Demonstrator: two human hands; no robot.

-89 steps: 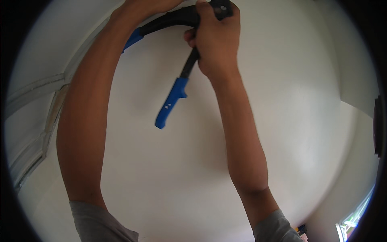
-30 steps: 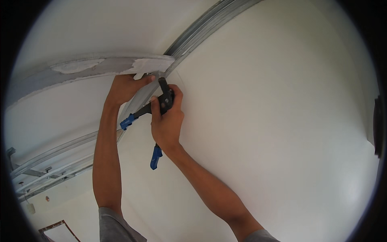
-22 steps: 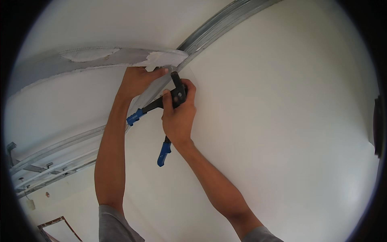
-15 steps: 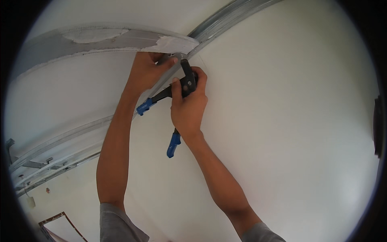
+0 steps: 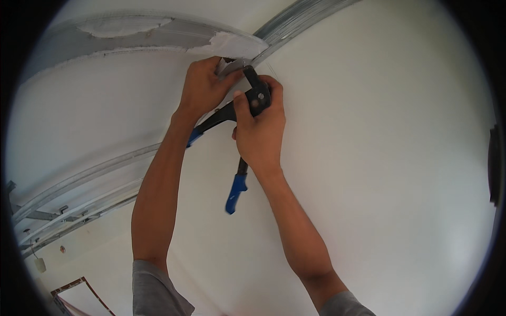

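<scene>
Overhead, my left hand (image 5: 203,87) has its fingers curled at the lower edge of a grey metal channel (image 5: 142,37) with white flaking patches, near where it meets a long metal track (image 5: 295,23). My right hand (image 5: 261,139) grips the black head of a hand riveter (image 5: 258,97), whose nose points up at that junction beside my left fingertips. The riveter's two handles are spread apart, one blue grip (image 5: 235,192) hanging below my right hand, the other (image 5: 194,137) partly behind my left forearm. Whether the nose touches the metal is too small to tell.
More metal rails (image 5: 95,171) and small brackets run along the white ceiling at left. A pale wall (image 5: 379,158) fills the right side. A hanging pale fitting (image 5: 39,263) and a brown-edged frame (image 5: 68,284) show at lower left.
Since three seconds ago, the view has swung to the channel junction, where both hands and riveter are gathered. Over the last second, hands, channel and junction have shifted up and right in view.
</scene>
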